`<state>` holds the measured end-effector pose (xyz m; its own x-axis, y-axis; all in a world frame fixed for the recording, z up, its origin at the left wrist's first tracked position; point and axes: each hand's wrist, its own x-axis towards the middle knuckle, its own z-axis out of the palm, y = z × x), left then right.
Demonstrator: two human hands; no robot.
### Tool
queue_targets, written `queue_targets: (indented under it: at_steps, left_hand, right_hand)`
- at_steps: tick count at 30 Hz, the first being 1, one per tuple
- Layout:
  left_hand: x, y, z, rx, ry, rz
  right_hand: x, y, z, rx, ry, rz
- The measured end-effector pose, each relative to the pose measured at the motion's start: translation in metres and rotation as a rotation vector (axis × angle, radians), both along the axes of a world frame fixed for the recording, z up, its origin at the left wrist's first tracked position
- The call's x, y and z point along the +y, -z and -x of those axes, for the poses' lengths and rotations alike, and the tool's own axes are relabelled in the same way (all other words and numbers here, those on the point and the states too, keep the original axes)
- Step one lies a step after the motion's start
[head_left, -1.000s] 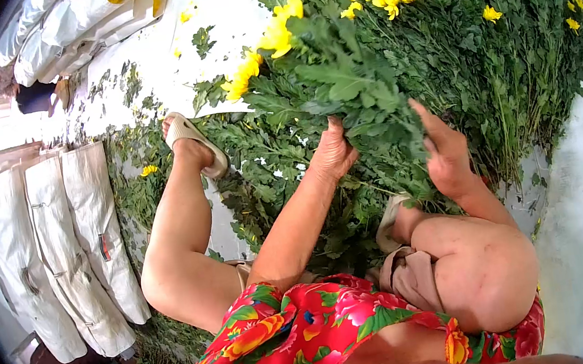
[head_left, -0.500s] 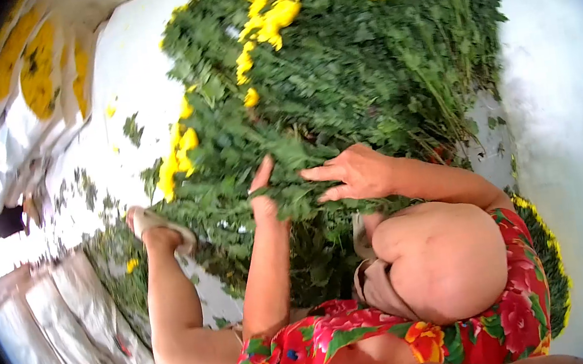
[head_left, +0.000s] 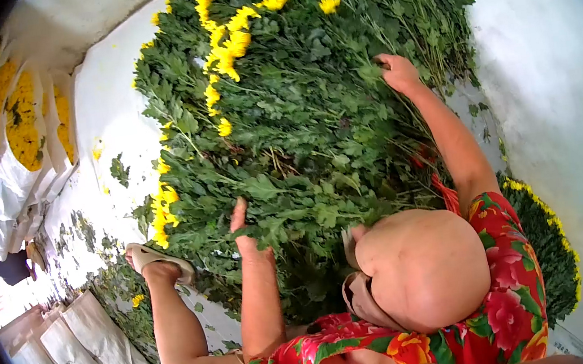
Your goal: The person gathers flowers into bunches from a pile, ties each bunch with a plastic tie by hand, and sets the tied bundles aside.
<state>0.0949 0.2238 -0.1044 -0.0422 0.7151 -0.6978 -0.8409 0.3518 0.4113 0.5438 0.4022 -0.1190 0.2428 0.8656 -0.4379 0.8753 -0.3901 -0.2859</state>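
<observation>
— Pale floor [head_left: 545, 56], right side; white sheet [head_left: 108, 110] on the left, loose leaves [head_left: 119, 170] scattered over it. What stands along the left edge?

— White sacks [head_left: 6, 195] at upper left, yellow showing at their openings. More pale sacks [head_left: 96, 337] at lower left, side by side.

— Position of the flowers?

— A broad pile of leafy stems [head_left: 319, 55] fills the upper middle. Yellow blooms [head_left: 221, 56] run in an uneven line over its left part. Nearer the person lies a leafy bunch [head_left: 287, 204], its yellow heads [head_left: 164, 212] at the left end, close to the sandal [head_left: 161, 262] on the left foot.

— Left hand [head_left: 245, 235]?

— At the near edge of the leafy bunch, thumb raised and apart. Its fingers are hidden by foliage; grip cannot be determined.

— Right hand [head_left: 400, 72]?

— Arm extended over the stem side of the pile. Fingers bent, tips among the leaves; whether they close on a stem cannot be told.

— Other items?

— Red strands [head_left: 445, 196] beside the right forearm, just above the bent right knee [head_left: 426, 267]. Beyond the right sleeve [head_left: 509, 264] of the red floral shirt, a second heap of greenery [head_left: 551, 252], edged with yellow flowers [head_left: 565, 243], rests on the right.
</observation>
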Motion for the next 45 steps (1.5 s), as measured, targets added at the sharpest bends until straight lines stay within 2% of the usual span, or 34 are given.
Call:
queue_targets:
  at_steps: [1, 3, 5, 7, 8, 9, 11, 12, 13, 15, 16, 17, 19, 21, 23, 25, 26, 27, 29, 30, 31, 32, 33, 35, 36, 38, 41, 42, 43, 45]
  left_hand:
    - [0.0, 0.009, 0.007, -0.087, 0.066, -0.017]
    - [0.0, 0.02, 0.006, -0.1, 0.023, -0.003]
    - [0.001, 0.016, 0.004, -0.071, 0.044, 0.024]
    - [0.002, 0.01, -0.002, -0.053, 0.039, -0.012]
    - [0.002, 0.009, -0.003, -0.031, 0.039, 0.003]
    - [0.001, 0.008, -0.002, -0.011, 0.037, 0.021]
    - [0.0, 0.006, -0.001, -0.047, 0.034, -0.002]
    - [0.0, 0.004, 0.0, -0.055, 0.038, -0.012]
    - [-0.001, 0.004, 0.0, -0.064, 0.044, -0.022]
    - [-0.002, 0.015, 0.0, -0.088, 0.044, -0.045]
    - [-0.001, 0.015, 0.001, -0.106, 0.047, -0.073]
    - [-0.001, 0.018, 0.004, -0.098, 0.048, -0.074]
    - [-0.002, 0.017, 0.004, -0.092, 0.039, -0.089]
    - [-0.003, 0.022, 0.008, -0.107, 0.027, -0.098]
    - [-0.003, 0.028, 0.01, -0.124, 0.011, -0.105]
    - [-0.002, 0.034, 0.015, -0.202, 0.076, -0.199]
    - [-0.004, 0.044, 0.019, -0.133, 0.083, -0.054]
    - [-0.003, 0.046, 0.022, -0.116, 0.141, -0.076]
    - [0.003, -0.003, 0.01, 0.17, 0.2, 0.158]
    - [-0.004, 0.04, 0.018, 0.209, 0.203, -0.019]
    - [-0.004, 0.035, 0.016, 0.09, 0.102, 0.007]
    - [0.001, 0.0, 0.012, 0.072, 0.216, -0.07]
    - [0.0, -0.01, 0.013, -0.027, 0.198, -0.129]
    - [0.003, -0.021, 0.012, -0.056, 0.189, -0.168]
    - [0.003, -0.019, 0.013, -0.053, 0.179, -0.17]
    - [0.002, -0.007, 0.014, -0.146, 0.183, -0.248]
    - [-0.009, 0.026, 0.018, -0.189, 0.193, -0.361]
    - [-0.003, -0.005, 0.017, -0.171, 0.252, -0.435]
    - [-0.003, -0.024, 0.015, -0.172, 0.249, -0.438]
    - [-0.011, -0.044, 0.014, -0.055, 0.259, -0.412]
  right_hand:
    - [-0.011, 0.004, 0.002, -0.005, 0.008, 0.023]
    - [-0.022, 0.012, 0.008, -0.199, -0.037, -0.38]
    - [-0.01, 0.013, 0.008, -0.186, 0.062, -0.448]
    - [0.006, 0.038, -0.015, -0.04, -0.006, -0.242]
    - [0.01, 0.04, -0.02, 0.115, 0.055, -0.234]
    - [0.011, 0.025, -0.013, 0.119, 0.054, -0.243]
    - [0.005, -0.016, 0.003, 0.362, 0.155, -0.112]
    - [0.007, -0.013, 0.004, 0.37, 0.249, -0.191]
    - [0.007, -0.008, 0.006, 0.366, 0.248, -0.188]
    - [0.007, 0.001, 0.013, -0.168, 0.159, -0.271]
    - [0.009, 0.021, 0.009, -0.048, 0.054, -0.338]
    - [0.009, 0.034, -0.004, -0.041, 0.056, -0.34]
    - [0.003, 0.017, -0.001, 0.129, 0.115, -0.303]
    - [-0.006, -0.003, 0.0, 0.081, 0.102, -0.346]
    - [-0.018, -0.02, -0.002, 0.011, 0.101, -0.68]
    - [-0.026, -0.031, -0.002, 0.029, 0.016, -0.948]
    - [-0.035, -0.062, 0.021, -0.036, -0.049, -0.934]
    - [-0.048, -0.105, 0.054, -0.081, -0.127, -0.915]
    - [-0.07, -0.14, 0.097, -0.026, -0.337, -0.912]
    - [-0.085, -0.147, 0.124, 0.116, -0.407, -0.817]
    - [-0.099, -0.151, 0.148, 0.235, -0.474, -0.726]
    - [-0.113, -0.15, 0.175, 0.349, -0.542, -0.635]
    - [-0.124, -0.15, 0.202, 0.449, -0.6, -0.54]
    - [-0.131, -0.129, 0.234, 0.49, -0.756, -0.667]
    - [-0.133, -0.124, 0.242, 0.496, -0.766, -0.668]
    - [-0.137, -0.117, 0.254, 0.619, -0.678, -0.477]
    - [-0.142, -0.115, 0.271, 0.564, -0.777, -0.497]
    - [-0.144, -0.114, 0.277, 0.441, -0.864, -0.524]
    - [-0.143, -0.116, 0.28, 0.44, -0.868, -0.524]
    - [-0.144, -0.118, 0.286, 0.287, -0.984, -0.609]
